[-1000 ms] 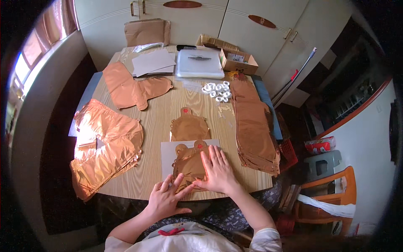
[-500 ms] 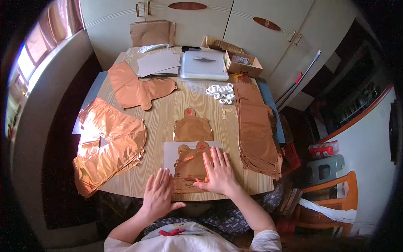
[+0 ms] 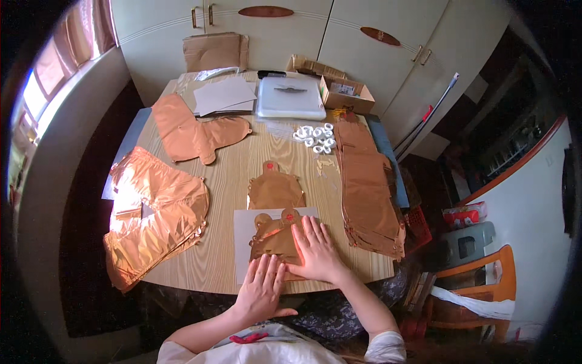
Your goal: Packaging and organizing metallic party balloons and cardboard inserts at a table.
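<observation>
A folded copper-coloured foil balloon [image 3: 274, 239] with two rounded ears lies on a white sheet [image 3: 242, 233] at the near edge of the table. A red mark shows on one ear. My right hand [image 3: 319, 255] rests flat on the foil's right side, fingers spread. Across its lower left part lies my left hand [image 3: 260, 294], fingers stretched out and thumb apart. Neither hand grips anything. Just beyond the sheet is another flat copper foil balloon [image 3: 276, 189], with a red mark on its top tab; its lower end meets the sheet's far edge.
Copper foil pieces lie at left [image 3: 167, 194], with another flat piece [image 3: 188, 133] farther back. A long foil stack [image 3: 367, 188] lies on the right. Behind are white ribbon-like rolls [image 3: 314, 136], white sheets [image 3: 224, 94], a clear plastic case [image 3: 291, 100] and a cardboard box [image 3: 348, 94].
My left hand has moved right from beside the sheet onto the lower part of the folded foil. My right hand stays flat on its right side. The view has shifted slightly.
</observation>
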Motion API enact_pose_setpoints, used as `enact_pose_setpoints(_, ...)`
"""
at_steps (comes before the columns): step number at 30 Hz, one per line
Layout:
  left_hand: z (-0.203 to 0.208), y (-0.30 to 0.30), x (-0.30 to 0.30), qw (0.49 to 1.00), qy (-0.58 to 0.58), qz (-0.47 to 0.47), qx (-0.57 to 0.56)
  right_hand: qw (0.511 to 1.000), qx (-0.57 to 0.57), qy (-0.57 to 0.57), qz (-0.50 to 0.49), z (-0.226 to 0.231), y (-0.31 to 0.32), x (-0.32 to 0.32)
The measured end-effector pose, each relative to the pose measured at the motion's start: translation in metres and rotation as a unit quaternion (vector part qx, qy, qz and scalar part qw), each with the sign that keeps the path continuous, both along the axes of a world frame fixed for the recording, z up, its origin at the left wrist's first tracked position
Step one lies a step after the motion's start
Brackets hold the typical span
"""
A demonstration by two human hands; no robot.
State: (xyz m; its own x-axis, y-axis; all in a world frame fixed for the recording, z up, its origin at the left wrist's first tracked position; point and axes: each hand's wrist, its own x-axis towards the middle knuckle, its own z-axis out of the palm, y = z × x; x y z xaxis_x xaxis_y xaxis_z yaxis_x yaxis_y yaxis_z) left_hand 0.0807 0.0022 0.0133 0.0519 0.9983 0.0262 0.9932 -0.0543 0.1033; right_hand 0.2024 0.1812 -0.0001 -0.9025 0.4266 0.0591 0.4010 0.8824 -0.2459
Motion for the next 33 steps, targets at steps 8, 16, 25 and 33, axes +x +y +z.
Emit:
enact_pose_setpoints(8,0.000,0.000,0.001,1.000,0.007,0.004,0.001,0.954,-0.217,0.172,-0.116,0.006,0.042,-0.021)
enact_pose_setpoints(16,0.002,0.001,0.001,1.000,0.009,0.004,-0.001,0.862,-0.482,0.120,-0.103,0.009,0.068,-0.040)
enact_pose_setpoints(25,-0.001,0.000,0.000,1.000,0.009,0.002,-0.003,0.841,-0.520,0.126,-0.075,0.001,0.078,-0.040)
enact_pose_setpoints(33,0.001,0.000,0.000,1.000,0.013,0.005,-0.008,0.986,0.041,0.162,-0.006,0.005,0.030,-0.037)
